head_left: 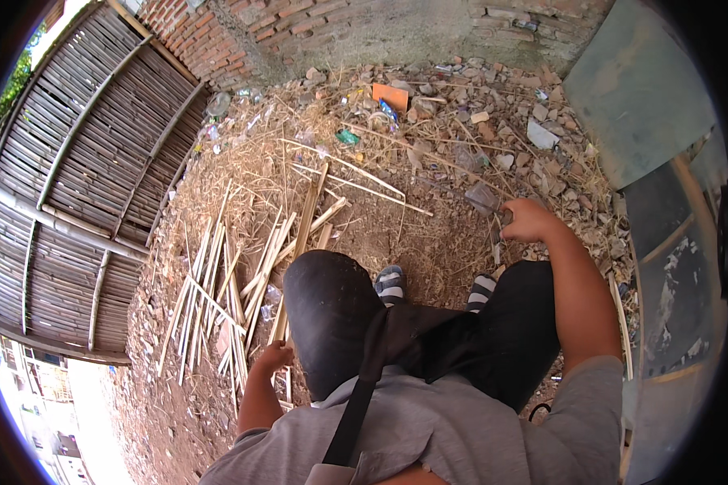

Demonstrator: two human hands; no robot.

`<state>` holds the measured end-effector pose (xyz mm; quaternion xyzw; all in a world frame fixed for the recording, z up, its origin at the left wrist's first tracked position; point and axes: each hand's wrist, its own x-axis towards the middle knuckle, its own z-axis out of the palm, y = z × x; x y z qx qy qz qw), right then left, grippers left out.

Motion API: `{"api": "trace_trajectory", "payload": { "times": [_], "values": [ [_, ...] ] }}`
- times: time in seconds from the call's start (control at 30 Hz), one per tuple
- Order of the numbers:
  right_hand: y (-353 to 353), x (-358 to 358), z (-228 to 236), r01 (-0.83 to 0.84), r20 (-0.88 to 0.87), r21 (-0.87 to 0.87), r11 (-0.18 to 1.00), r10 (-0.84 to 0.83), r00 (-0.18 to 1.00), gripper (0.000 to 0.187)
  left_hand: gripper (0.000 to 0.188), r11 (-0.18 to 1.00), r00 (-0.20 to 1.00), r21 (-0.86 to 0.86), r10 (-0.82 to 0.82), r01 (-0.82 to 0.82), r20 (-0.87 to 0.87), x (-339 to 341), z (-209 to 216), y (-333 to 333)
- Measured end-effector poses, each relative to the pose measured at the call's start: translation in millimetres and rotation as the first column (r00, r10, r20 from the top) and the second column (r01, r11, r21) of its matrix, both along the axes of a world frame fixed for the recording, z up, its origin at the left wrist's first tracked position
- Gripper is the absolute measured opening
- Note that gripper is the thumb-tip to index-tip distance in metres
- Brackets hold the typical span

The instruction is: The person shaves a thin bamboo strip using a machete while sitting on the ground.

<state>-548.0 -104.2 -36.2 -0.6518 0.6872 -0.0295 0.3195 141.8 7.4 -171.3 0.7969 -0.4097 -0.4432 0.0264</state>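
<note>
My left hand [276,356] is low beside my left knee, its fingers curled around the lower part of a bamboo strip [306,217] that runs up past the knee. Around it, a loose pile of split bamboo strips [210,279] lies on the ground. Out past my right knee, my right hand [526,221] is closed, fingertips pinched together. Something thin and dark shows at those fingers, too small to name. Just beyond them lies a clear plastic cup [482,197].
A bamboo slat panel [81,186] stands at the left. Across the back is a brick wall [299,32], with rubble [534,178] and litter below it. Grey sheets [647,97] lean at the right. More thin strips [364,171] lie ahead of my sandalled feet.
</note>
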Motion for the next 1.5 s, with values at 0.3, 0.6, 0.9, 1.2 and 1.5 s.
{"api": "trace_trajectory", "payload": {
  "times": [0.3, 0.6, 0.9, 1.2, 1.5],
  "values": [
    [9, -13, -10, -0.007, 0.012, -0.052, 0.999, 0.008, 1.0, 0.065, 0.053, 0.973, 0.718, 0.048, -0.2, 0.226, 0.666, -30, -40, -14],
    [16, 5, 26, 0.109, 0.059, -0.148, 0.983, -0.102, 0.993, 0.057, 0.047, 0.972, 0.725, -0.096, -0.094, 0.215, 0.682, -21, 28, 39],
    [-1, 58, 78, 0.143, 0.232, -0.535, 0.833, -0.018, 0.973, 0.038, 0.028, 0.79, 0.579, -0.481, 0.203, 0.38, 0.789, -29, 133, 77],
    [-23, 135, 74, -0.016, 0.333, -0.533, 0.846, 0.228, 0.915, 0.024, 0.02, 0.741, 0.867, -0.546, -0.098, 0.391, 0.488, -138, 187, 13],
    [-13, 178, 11, -0.399, 0.07, -0.509, 0.763, 0.499, 0.864, 0.019, 0.018, 0.737, 0.891, -0.521, -0.255, 0.431, 0.377, -177, 169, 18]
  ]
}}
